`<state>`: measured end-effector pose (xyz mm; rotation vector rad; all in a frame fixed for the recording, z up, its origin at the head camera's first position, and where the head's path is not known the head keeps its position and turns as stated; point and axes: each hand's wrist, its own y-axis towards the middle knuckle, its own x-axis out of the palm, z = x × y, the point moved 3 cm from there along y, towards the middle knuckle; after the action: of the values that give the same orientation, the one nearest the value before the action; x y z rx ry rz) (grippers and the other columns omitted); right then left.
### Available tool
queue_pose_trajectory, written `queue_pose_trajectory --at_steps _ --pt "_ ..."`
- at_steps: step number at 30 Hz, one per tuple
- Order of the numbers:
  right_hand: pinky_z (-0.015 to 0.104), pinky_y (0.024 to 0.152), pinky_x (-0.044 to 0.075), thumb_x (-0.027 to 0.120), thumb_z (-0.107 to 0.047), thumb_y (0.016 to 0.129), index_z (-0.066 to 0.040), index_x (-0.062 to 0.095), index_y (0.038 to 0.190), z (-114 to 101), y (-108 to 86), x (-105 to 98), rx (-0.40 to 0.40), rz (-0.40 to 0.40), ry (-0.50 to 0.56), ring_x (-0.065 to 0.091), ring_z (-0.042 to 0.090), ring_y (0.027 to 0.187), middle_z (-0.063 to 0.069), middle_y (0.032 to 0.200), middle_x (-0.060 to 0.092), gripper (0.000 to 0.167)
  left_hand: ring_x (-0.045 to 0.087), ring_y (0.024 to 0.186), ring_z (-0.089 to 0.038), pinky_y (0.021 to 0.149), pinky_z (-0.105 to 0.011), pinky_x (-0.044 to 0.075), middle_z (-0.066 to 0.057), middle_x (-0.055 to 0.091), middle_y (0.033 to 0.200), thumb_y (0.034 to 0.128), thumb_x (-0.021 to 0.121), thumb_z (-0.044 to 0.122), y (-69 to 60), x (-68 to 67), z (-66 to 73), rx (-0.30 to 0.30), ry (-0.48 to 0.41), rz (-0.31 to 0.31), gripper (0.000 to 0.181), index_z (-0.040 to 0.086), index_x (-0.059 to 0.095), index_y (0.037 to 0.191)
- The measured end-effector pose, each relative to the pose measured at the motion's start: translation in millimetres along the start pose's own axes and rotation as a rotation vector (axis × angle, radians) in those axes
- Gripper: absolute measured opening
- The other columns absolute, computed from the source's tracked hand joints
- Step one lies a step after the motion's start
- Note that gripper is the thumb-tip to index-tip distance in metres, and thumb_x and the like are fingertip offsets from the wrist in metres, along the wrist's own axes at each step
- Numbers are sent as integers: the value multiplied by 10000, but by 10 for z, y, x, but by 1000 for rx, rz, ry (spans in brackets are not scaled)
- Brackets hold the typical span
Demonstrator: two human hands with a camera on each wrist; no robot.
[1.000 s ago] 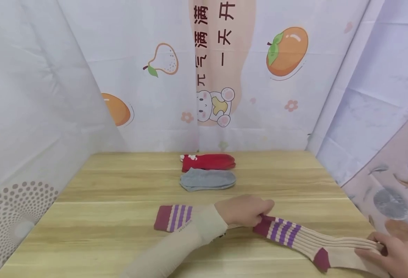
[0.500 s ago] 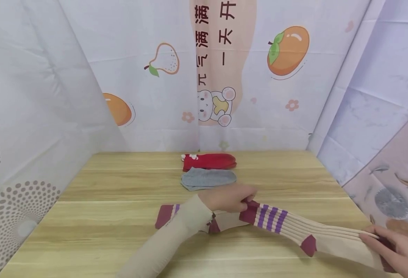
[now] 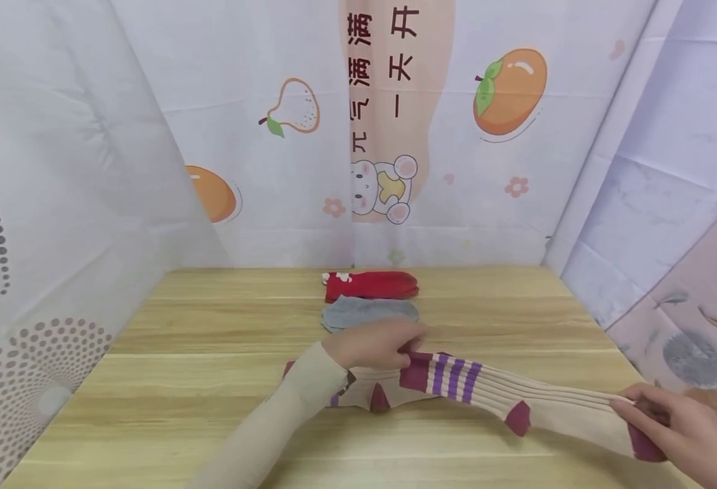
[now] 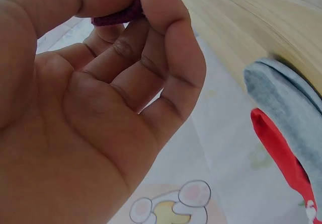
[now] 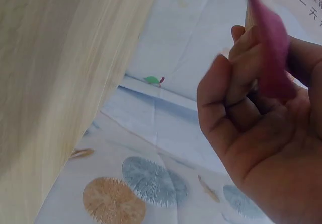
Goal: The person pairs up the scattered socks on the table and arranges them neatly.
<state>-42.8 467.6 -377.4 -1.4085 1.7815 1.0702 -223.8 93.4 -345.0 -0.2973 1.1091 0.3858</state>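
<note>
A long cream sock (image 3: 554,404) with purple stripes and a maroon cuff, heel and toe stretches between both hands. My left hand (image 3: 373,345) pinches its maroon cuff (image 3: 416,372); in the left wrist view a bit of maroon knit shows between thumb and forefinger. Near the maroon toe (image 3: 644,445), my right hand (image 3: 682,421) grips the other end, and that toe hangs by the palm in the right wrist view. Beneath the left hand and forearm lies a second matching sock (image 3: 358,401) on the table, its cuff end partly hidden by the sleeve.
Beyond the left hand lie folded grey-blue socks (image 3: 364,312), with folded red socks (image 3: 373,285) right behind them. The wooden table (image 3: 169,387) meets a printed curtain (image 3: 261,204) at the back, and more cloth hangs at both sides.
Both hands have carried the held sock leftward, bringing it over the second sock. The left hand now overlaps the lower edge of the grey-blue socks in the head view.
</note>
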Motion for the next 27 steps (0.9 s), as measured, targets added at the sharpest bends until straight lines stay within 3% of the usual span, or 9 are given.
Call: queue_pose_trajectory --at_steps 7,11,15,20,27 --pt "235 487 349 673 -218 960 -160 675 859 -172 110 104 0 -12 5 444 37 499 -111 551 502 116 449 673 -59 590 -185 392 55 460 720 857 683 6 -227 17 -122 -24 -1 17 260 171 482 844" --pt "234 496 366 681 -247 954 -196 675 842 -274 193 138 -27 -43 -4 461 27 526 -124 568 518 124 451 672 -58 583 -192 394 52 437 721 862 662 -11 -403 21 -208 -57 -55 15 264 173 473 845" --pt "236 477 369 693 -234 945 -226 656 824 -417 368 143 -114 -49 -3 456 18 509 -139 555 502 127 451 666 -62 578 -205 396 50 432 722 875 648 -8 -552 18 -304 -109 -79 22 259 180 472 849" --pt "232 451 385 731 -130 902 -217 647 805 -613 634 132 -277 -21 53 470 2 510 -156 574 508 155 436 642 -58 575 -204 394 57 425 705 873 629 -23 -677 28 -382 -135 -61 32 260 176 466 840" --pt "219 453 413 755 -92 870 -216 656 802 -742 779 190 -376 -22 71 507 3 502 -181 581 536 173 468 652 -67 588 -212 426 44 459 723 884 617 -14 -828 -48 -436 -177 -128 53 221 162 483 877"
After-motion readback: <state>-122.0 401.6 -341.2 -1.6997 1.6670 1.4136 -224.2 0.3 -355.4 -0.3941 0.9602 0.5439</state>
